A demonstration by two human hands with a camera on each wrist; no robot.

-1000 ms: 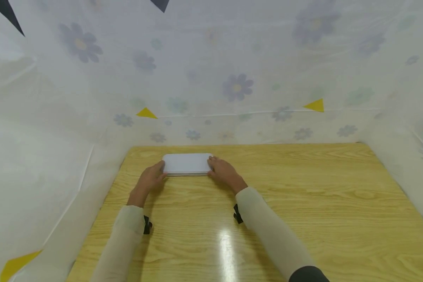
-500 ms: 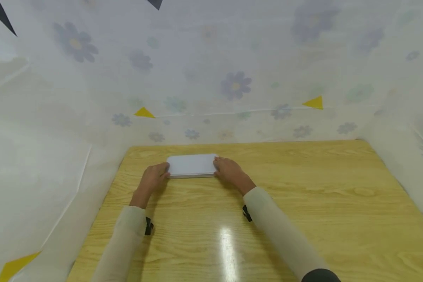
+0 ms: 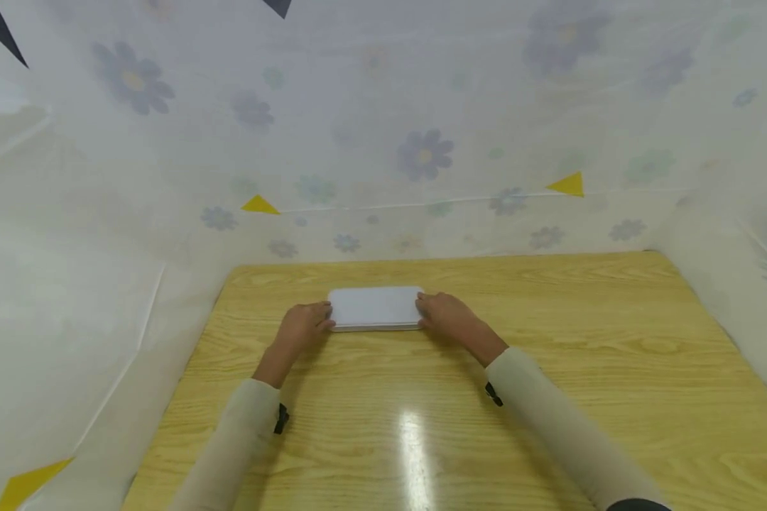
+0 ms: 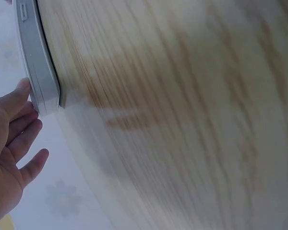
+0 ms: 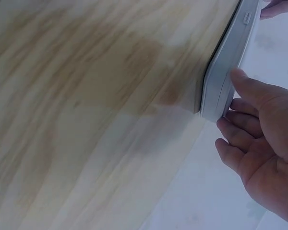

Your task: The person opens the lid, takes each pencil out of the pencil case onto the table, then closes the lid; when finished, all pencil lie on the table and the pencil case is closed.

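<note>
White box [image 3: 376, 308] lies between left hand [image 3: 302, 328] and right hand [image 3: 450, 323], fingertips touching.

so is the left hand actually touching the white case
Touching: in the left wrist view the left hand has its thumb tip against the white case end.

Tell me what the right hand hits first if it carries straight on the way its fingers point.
The right hand already touches the right end of the flat white case. Pushing on, it would likely drive the case against the left hand at the opposite end.
</note>
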